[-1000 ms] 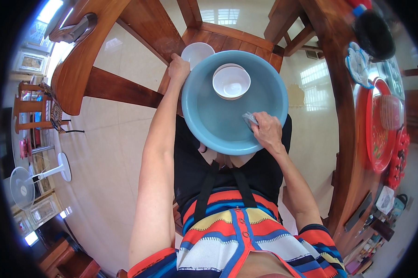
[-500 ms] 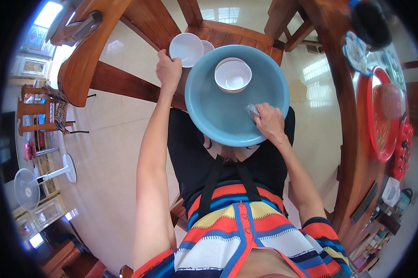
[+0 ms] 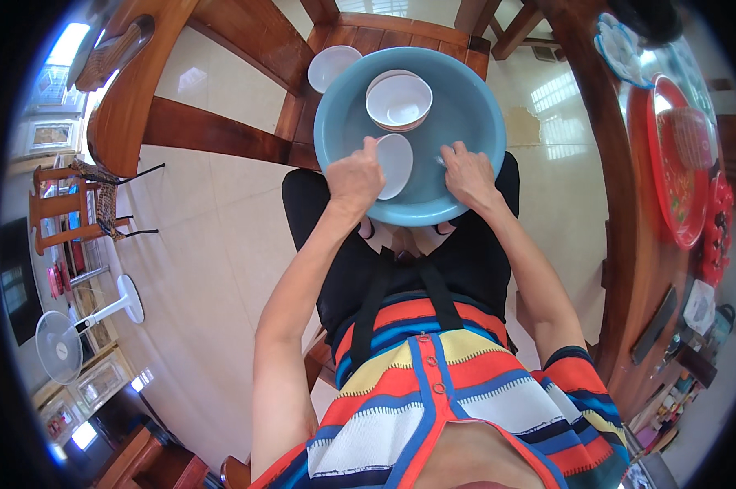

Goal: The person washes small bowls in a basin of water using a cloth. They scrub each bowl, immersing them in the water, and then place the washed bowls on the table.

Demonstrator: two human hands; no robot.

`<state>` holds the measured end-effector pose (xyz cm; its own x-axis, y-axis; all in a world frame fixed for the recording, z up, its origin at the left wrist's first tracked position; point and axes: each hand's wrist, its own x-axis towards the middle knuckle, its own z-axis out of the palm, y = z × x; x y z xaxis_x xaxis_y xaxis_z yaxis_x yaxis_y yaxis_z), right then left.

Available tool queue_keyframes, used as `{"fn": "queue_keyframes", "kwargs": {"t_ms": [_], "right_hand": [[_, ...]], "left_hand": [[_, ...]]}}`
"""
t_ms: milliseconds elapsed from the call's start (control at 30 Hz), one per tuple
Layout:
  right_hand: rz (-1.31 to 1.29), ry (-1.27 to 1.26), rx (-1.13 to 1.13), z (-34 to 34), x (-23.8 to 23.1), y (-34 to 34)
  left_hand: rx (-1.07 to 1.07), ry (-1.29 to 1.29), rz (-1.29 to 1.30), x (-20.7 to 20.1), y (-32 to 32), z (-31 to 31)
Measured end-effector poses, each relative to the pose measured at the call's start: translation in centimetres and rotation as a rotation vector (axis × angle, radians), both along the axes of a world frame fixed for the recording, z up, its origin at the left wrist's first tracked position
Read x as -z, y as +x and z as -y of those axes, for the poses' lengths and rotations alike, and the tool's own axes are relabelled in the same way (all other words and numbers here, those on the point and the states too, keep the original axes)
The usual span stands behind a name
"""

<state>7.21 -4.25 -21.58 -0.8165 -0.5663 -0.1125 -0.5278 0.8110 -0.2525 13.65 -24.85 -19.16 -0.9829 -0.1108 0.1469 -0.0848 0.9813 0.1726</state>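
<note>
Status of work: we find one white bowl [image 3: 396,167] in handling, inside the light-blue basin [image 3: 413,218] at its near left. Far in the basin, a nested stack of bowls [image 3: 399,102] is in place, at least two deep. Outside, one loose bowl [image 3: 334,67] rests at the far left on the slatted wooden seat [image 3: 368,38], just beside the basin. We judge the held bowl to be the unit in progress; which of the others have been handled, we cannot tell.

Hand positions: the left hand [image 3: 356,178] is closed on the left side of the held bowl, thumb at the rim, with the other fingers partly hidden. The right hand [image 3: 468,175] is over the right of the basin, fingers loosely curled, with a pale scrap [image 3: 440,161] apparently pinched at the fingertips. We see a gap between this hand and the bowl. The scrap is too small to identify.

Condition of the held bowl: smooth, plain white inside, with a round rim. It is tilted on its side, mouth toward the right. We note no visible residue. The basin interior looks blue-grey; we cannot confirm the liquid level.
</note>
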Motion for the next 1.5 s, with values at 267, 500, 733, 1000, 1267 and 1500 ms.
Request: {"fn": "queue_keyframes", "kwargs": {"t_ms": [267,500,733,1000,1267,1500], "right_hand": [[0.295,-0.311,0.281,3.3,1.5,1.0],[0.992,-0.907,0.307,3.3,3.6,-0.6],[0.452,-0.693,0.033,3.6,3.5,0.7],[-0.015,0.013,-0.002,3.4,2.1,1.5],[0.029,-0.433,0.101,3.8,3.2,-0.2],[-0.075,-0.487,-0.098,4.4,1.9,0.3]], "left_hand": [[-0.04,0.13,0.195,1.2,-1.7,-4.1],[-0.317,1.25,0.329,3.0,-0.9,-1.9],[-0.417,1.712,0.633,3.1,-1.4,-1.4],[-0.419,1.572,0.686,2.0,-1.3,-1.4],[-0.357,1.572,0.77,2.1,-1.4,-1.5],[-0.247,1.69,0.672,3.3,-1.3,-1.2]]}}
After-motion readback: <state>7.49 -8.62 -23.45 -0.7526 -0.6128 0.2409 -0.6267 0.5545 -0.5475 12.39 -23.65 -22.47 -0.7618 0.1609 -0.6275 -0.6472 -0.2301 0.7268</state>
